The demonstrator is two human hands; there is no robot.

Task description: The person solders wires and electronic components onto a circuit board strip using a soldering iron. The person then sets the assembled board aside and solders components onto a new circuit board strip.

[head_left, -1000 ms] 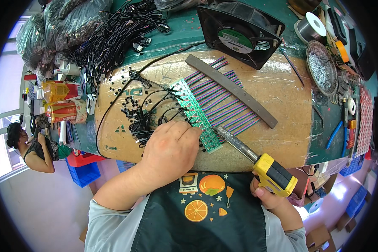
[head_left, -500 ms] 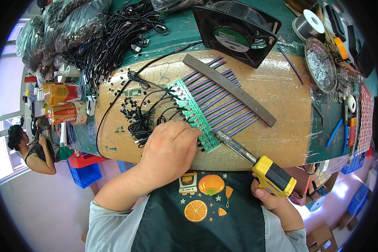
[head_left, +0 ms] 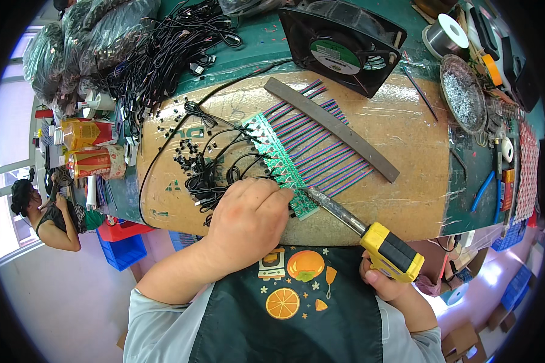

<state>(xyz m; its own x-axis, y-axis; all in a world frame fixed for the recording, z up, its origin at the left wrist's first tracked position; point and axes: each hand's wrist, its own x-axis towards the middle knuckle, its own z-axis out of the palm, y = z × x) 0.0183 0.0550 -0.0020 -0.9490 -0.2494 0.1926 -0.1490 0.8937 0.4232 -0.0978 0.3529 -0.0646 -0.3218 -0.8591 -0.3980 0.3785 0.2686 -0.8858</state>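
Observation:
My right hand (head_left: 384, 283) is wrapped round the yellow and black handle of a soldering gun (head_left: 393, 251). Its metal tip rests at the right edge of a green circuit board strip (head_left: 277, 158), near the strip's lower end. Just left of that tip, my left hand (head_left: 251, 219) is closed in a pinch over the board; what its fingertips hold is hidden. Black cables (head_left: 206, 181) run from the board's left side into a tangle. Flat multicoloured wires (head_left: 318, 142) stretch out from its right side, with a brown bar (head_left: 333, 130) lying across them.
A black fan (head_left: 345, 45) stands at the back of the brown work board (head_left: 406, 199). Solder spool (head_left: 451, 31) and a dish of silvery scraps (head_left: 463, 94) are at the right. Bundled black cables (head_left: 157, 60) lie back left, near cans (head_left: 97, 162). Another person (head_left: 57, 218) sits far left.
My left hand has shifted slightly down and to the right along the board. The soldering gun has moved a little to the left, its tip still at the board's edge.

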